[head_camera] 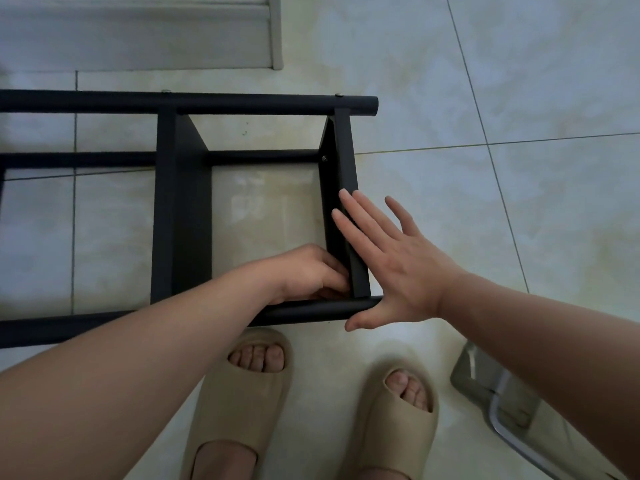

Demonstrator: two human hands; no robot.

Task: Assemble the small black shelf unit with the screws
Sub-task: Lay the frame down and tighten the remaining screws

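Black metal shelf unit (pixel 183 209), lying on the tiled floor (pixel 519 98) just ahead of your feet. Its two long tubes run left to right, and its flat cross panels run away from you between them. The far tube (pixel 242 103) already shows two small screw heads along its top, and another screw (pixel 325 158) sits in the right end panel (pixel 341 161) where the middle bar meets it.

The joint that matters is the near one, where that end panel comes down onto the near tube (pixel 304 311). Your left hand (pixel 311 271) is tucked into the inner corner there, fingers curled tight against the panel's foot. Whether they pinch a screw or only press the metal is hidden, so you cannot tell from here.

Your right hand (pixel 391 258) lies flat and spread on the panel's outer face, fingers pointing along its length and thumb by the tube's open end. It braces rather than grips.

The joint looks not yet fastened. It sits directly under your left fingertips, so that hand is the nearer one. The fixing would likely go in along the left-right line through the panel, with your right palm taking the push.

Beige slippers (pixel 242 393) stand just behind the near tube. A clear, greyish object (pixel 498 386) lies well to your right, too indistinct to name.
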